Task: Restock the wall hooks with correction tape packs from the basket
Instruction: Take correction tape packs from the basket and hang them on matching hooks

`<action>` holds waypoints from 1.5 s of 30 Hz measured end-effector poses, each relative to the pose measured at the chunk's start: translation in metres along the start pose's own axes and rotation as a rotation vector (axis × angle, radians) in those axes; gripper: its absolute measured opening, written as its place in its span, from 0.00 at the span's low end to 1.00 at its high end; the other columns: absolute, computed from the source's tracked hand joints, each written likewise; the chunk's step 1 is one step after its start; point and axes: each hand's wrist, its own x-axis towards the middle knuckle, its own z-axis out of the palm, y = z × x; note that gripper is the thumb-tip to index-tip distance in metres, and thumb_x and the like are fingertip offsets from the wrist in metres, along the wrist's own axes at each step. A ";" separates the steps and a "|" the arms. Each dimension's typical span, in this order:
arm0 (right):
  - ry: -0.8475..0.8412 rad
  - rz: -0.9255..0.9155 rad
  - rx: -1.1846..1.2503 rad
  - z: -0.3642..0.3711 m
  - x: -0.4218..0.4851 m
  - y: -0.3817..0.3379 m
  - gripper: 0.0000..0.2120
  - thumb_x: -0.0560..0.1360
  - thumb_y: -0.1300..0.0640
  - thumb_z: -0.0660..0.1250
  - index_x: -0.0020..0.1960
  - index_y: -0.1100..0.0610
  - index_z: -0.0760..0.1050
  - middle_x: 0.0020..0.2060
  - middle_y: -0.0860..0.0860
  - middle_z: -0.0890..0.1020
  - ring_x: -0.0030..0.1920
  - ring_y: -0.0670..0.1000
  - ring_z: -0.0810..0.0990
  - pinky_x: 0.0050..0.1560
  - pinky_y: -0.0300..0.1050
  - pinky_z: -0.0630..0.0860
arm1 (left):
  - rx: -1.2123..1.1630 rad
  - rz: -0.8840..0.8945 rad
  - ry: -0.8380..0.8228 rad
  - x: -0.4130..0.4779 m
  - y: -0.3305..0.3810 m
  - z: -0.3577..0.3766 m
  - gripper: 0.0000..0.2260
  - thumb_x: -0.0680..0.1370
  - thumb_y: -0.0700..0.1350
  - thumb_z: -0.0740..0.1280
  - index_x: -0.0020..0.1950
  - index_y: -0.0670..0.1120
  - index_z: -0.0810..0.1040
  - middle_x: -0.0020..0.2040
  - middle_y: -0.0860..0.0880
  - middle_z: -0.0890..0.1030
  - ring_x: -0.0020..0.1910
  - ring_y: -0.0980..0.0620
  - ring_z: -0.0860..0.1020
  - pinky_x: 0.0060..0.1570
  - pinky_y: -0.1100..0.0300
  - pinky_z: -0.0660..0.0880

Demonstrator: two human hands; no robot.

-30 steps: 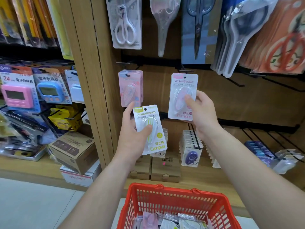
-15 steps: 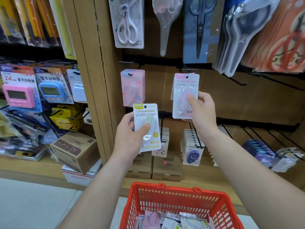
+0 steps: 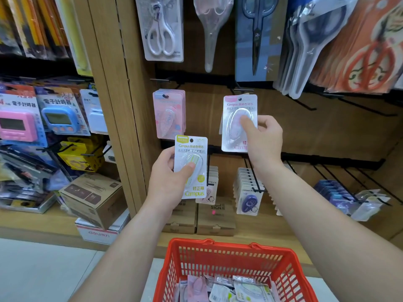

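Red plastic mesh forms the basket (image 3: 229, 258) at the bottom edge, its near half cut off by the frame. Loose correction tape packs (image 3: 229, 288) lie jumbled inside, overlapping so that their count cannot be made out. Above the basket's left side the left hand (image 3: 168, 182) grips a green-topped correction tape pack (image 3: 192, 147), thumb pressed across the clear blister and fingers curled behind the card, hiding its lower left corner. Higher, above the basket's right side, the right hand (image 3: 263, 140) pinches a pink-topped correction tape pack (image 3: 235, 118) by its right edge, thumb on the blister, covering part of the printed brand word. That pack's top reaches a wall hook (image 3: 243, 90), but whether its punched hole sits on the wire cannot be told. Up and left of the basket, a stack of pink packs (image 3: 169, 114) hangs from another hook. Directly above the basket's far rim, purple tape packs (image 3: 248, 192) hang partly behind the right forearm. Far above the basket, scissors packs (image 3: 162, 29) are clipped by the top edge, the rightmost ones blurred.
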 end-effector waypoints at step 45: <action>-0.453 0.238 -0.782 -0.323 -0.030 0.104 0.09 0.76 0.46 0.73 0.50 0.51 0.79 0.43 0.45 0.82 0.47 0.47 0.82 0.47 0.47 0.81 | 0.329 -0.207 -0.410 -0.094 -0.096 0.249 0.12 0.76 0.34 0.74 0.58 0.41 0.78 0.52 0.47 0.86 0.46 0.56 0.85 0.38 0.68 0.80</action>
